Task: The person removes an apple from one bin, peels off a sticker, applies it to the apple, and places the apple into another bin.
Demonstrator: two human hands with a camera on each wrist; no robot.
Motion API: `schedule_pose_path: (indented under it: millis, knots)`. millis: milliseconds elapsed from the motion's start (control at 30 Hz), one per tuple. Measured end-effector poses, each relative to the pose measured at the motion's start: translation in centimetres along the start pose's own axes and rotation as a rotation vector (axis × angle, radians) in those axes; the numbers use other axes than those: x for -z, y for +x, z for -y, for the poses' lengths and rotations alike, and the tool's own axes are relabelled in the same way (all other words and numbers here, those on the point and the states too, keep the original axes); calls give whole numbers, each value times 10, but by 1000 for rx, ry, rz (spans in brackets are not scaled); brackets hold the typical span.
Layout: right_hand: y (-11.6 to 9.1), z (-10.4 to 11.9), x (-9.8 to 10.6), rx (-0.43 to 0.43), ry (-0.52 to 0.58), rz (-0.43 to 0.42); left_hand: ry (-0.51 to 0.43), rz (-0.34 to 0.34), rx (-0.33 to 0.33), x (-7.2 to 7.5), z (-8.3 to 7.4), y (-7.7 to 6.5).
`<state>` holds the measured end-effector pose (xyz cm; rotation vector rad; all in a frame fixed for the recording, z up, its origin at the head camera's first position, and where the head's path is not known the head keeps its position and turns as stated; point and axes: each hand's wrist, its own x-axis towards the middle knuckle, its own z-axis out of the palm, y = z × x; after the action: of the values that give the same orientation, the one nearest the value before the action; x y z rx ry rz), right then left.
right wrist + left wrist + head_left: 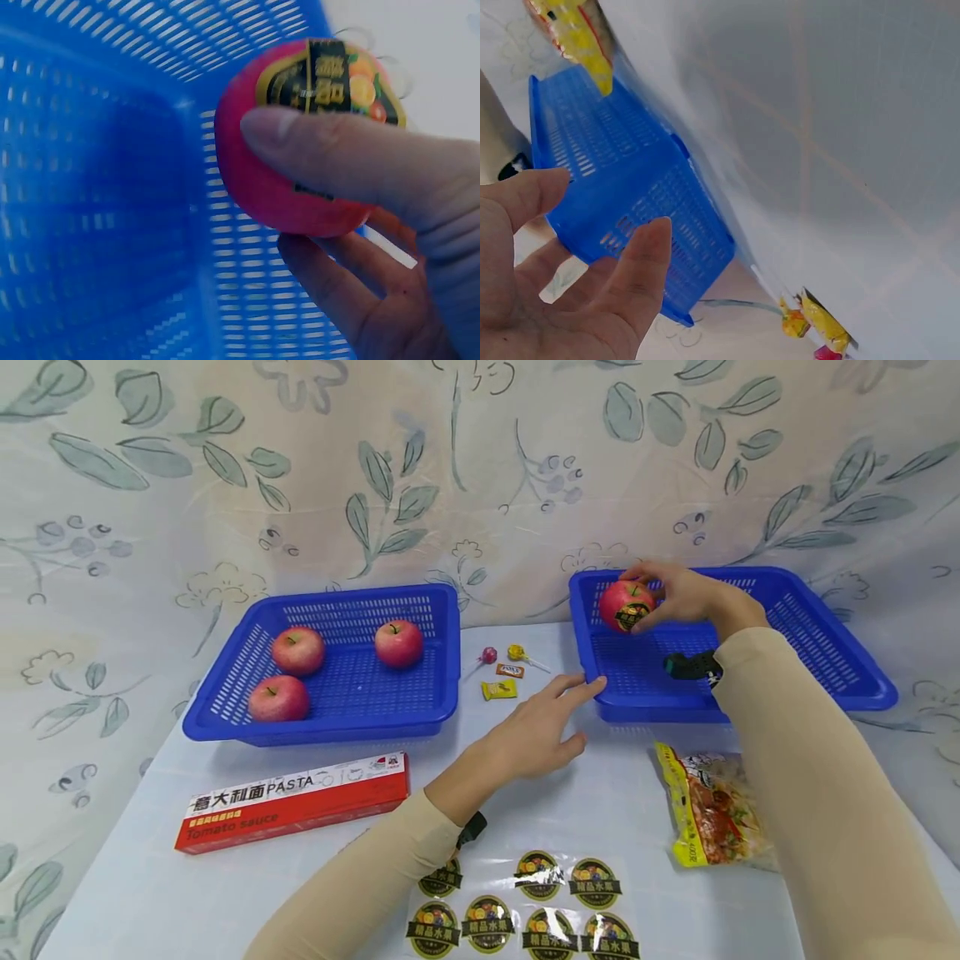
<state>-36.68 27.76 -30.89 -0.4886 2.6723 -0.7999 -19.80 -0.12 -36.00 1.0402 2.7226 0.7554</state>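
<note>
My right hand [675, 593] grips a red apple [617, 603] over the left rear part of the right blue basket [738, 708]. A round black and gold sticker [326, 82] is on the apple's side, and my thumb lies partly across it in the right wrist view. My left hand [542, 727] holds nothing; its fingers are spread, with the fingertips right at that basket's front left corner. In the left wrist view the left hand's fingers [649, 247] overlap the blue basket wall. Part of the right basket is hidden by the right forearm.
A left blue basket [360, 727] contains three apples. Lollipops [517, 652] and small wrapped candies [499, 689] lie between the baskets. In front are a red pasta box [296, 806], a sheet of round stickers [517, 902] and a yellow-edged food bag [712, 810].
</note>
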Motion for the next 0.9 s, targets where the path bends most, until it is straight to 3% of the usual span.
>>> schedule_pose_path:
  millis: [267,500,700,900]
  knots:
    - [11,-21,-18,-112,-49,92,-5,9,-5,-5,0,2]
    - [11,-8,-18,-146,-84,112,35,14,1,1,3,-2]
    - [-7,10,-6,-89,-154,121,72,4,0,29,5,-17]
    - [-29,44,-3,66,-234,65,115,-28,-1,72,19,-39]
